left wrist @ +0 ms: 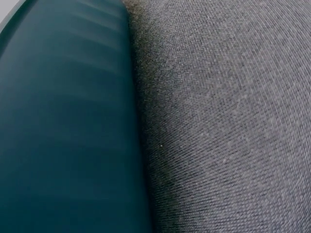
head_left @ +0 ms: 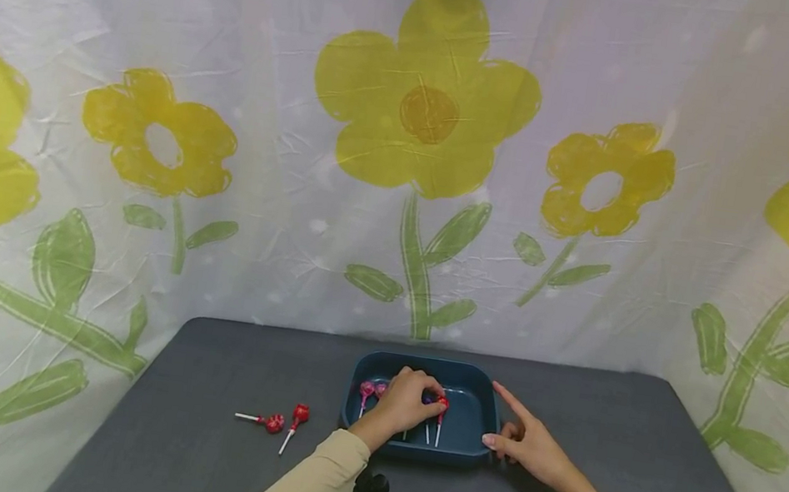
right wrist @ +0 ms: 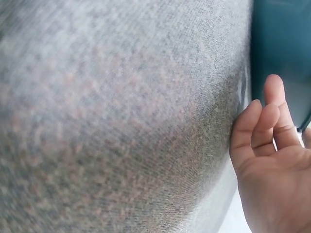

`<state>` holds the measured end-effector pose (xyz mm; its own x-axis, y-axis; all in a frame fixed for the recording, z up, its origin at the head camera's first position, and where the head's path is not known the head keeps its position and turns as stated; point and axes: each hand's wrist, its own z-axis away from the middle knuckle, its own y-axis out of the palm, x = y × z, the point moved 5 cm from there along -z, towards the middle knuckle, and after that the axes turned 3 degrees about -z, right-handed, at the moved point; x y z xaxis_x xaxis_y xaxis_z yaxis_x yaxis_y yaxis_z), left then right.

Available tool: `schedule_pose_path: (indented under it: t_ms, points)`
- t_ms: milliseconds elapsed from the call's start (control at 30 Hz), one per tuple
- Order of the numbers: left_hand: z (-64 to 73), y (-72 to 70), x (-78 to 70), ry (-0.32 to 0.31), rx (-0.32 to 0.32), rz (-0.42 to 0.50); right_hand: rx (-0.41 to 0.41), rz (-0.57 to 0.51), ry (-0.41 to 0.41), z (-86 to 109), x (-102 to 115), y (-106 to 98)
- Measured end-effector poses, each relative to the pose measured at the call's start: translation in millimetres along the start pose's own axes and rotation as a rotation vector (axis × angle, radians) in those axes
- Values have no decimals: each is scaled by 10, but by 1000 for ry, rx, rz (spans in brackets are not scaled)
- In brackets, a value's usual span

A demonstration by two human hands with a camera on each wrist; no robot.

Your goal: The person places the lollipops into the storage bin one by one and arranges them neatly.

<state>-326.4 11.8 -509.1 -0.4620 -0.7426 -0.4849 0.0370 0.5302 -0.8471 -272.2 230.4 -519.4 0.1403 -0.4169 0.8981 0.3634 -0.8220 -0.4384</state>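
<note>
A dark blue tray [head_left: 469, 457] stands on the table and holds several lollipops. My left hand [head_left: 405, 403] reaches in over its near side and pinches a red lollipop [head_left: 444, 404], whose white stick points toward me. Beside that one lies a purple lollipop [head_left: 429, 400], partly behind the fingers. Pink lollipops [head_left: 367, 389] rest at the tray's left end. At the right end my right hand [head_left: 536, 449] touches the tray, index finger extended along the rim and thumb near the front corner. In the right wrist view, its other fingers are loosely bent by the tray's outer wall [right wrist: 279, 43].
Two red lollipops lie on the grey table left of the tray, one [head_left: 274, 423] with its stick pointing left, the other [head_left: 300, 413] with its stick toward me. A white flower-printed curtain [head_left: 273, 246] hangs behind the table and at both sides.
</note>
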Motion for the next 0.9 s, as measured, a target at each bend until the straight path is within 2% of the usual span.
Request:
schedule_pose_path:
  t_ms: [167,500,733,900]
  points:
    - [3,-2,-2,9,-1,4,0,-9,-2,4,-8,0]
    - [0,6,14,-22,11,-14,-2,-15,-3,11,-3,0]
    - [3,-1,10,-16,2,1,-14,-15,-3,21,10,5]
    - [14,-33,5,-11,-28,25,-18,-21,4,24,12,11]
